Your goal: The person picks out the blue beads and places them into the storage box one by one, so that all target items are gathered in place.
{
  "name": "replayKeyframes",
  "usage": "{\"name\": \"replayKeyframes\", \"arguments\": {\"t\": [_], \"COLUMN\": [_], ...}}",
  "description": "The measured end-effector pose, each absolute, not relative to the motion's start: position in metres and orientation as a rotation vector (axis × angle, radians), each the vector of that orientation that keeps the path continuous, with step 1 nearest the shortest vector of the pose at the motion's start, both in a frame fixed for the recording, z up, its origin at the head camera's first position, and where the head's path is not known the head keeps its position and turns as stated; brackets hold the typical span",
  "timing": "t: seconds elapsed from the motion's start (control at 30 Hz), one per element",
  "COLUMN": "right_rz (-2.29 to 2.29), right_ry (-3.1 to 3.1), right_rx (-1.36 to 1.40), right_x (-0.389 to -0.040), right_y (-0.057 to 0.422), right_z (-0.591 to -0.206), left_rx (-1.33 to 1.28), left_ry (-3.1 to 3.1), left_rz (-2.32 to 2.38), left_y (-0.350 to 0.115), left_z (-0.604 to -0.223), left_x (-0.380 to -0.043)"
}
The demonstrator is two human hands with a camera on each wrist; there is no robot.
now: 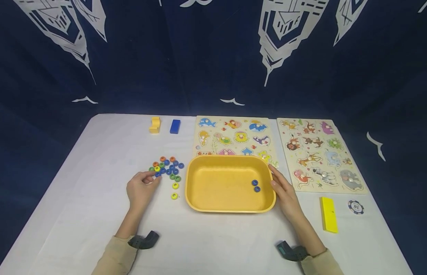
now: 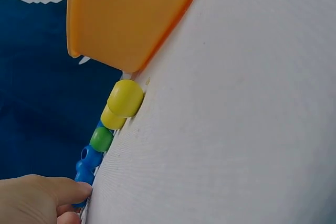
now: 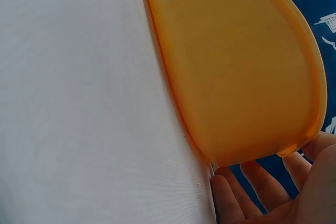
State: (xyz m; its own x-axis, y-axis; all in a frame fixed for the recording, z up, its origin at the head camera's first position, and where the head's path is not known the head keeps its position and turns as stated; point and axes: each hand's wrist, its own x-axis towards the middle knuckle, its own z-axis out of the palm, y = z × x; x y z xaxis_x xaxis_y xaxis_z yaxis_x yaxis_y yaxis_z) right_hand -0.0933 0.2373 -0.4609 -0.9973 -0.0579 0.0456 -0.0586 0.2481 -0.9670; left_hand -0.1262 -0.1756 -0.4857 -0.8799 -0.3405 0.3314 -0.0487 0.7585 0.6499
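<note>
My left hand (image 1: 142, 191) is at the near-left edge of a loose group of small round beads, thumb and forefinger pinching a blue bead (image 1: 157, 174). In the left wrist view, its fingertips (image 2: 81, 188) overlap the blue beads. Green beads (image 1: 177, 178), orange beads (image 1: 163, 159) and yellow beads (image 1: 174, 196) lie around there. A yellow plastic tray (image 1: 216, 209) stands to the right, with two blue beads (image 1: 256, 186) inside. My right hand (image 1: 285, 194) holds the tray's right end, thumb at the rim and the other fingers along the outer wall.
Behind the tray lies a sea-animal puzzle board (image 1: 234, 131), partly covered by it. Another animal puzzle board (image 1: 320, 152) is at right, with a yellow block (image 1: 328, 214) and a poker chip (image 1: 356, 207) nearer. Far left are a yellow curved block (image 1: 155, 125) and a blue block (image 1: 175, 126).
</note>
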Motion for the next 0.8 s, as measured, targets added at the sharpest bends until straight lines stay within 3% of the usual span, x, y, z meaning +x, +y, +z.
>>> {"name": "replayKeyframes", "arguments": {"t": [0.2, 0.33, 0.57, 0.8], "right_rz": [1.923, 1.92, 1.943, 1.959], "right_ry": [-2.49, -2.494, -2.47, -2.463], "right_rx": [0.102, 0.101, 0.102, 0.092], "right_x": [-0.094, -0.094, -0.093, -0.094], "right_y": [0.238, 0.238, 0.238, 0.238], "right_z": [-0.462, -0.462, -0.461, -0.462], "left_rx": [0.304, 0.161, -0.242, -0.543], "left_ry": [-2.445, -2.376, -2.457, -2.629], "left_rz": [-1.149, -1.346, -1.694, -1.822], "left_y": [-0.171, -0.153, -0.082, -0.006], "left_z": [-0.471, -0.448, -0.394, -0.4], "left_x": [-0.124, -0.124, -0.131, -0.14]}}
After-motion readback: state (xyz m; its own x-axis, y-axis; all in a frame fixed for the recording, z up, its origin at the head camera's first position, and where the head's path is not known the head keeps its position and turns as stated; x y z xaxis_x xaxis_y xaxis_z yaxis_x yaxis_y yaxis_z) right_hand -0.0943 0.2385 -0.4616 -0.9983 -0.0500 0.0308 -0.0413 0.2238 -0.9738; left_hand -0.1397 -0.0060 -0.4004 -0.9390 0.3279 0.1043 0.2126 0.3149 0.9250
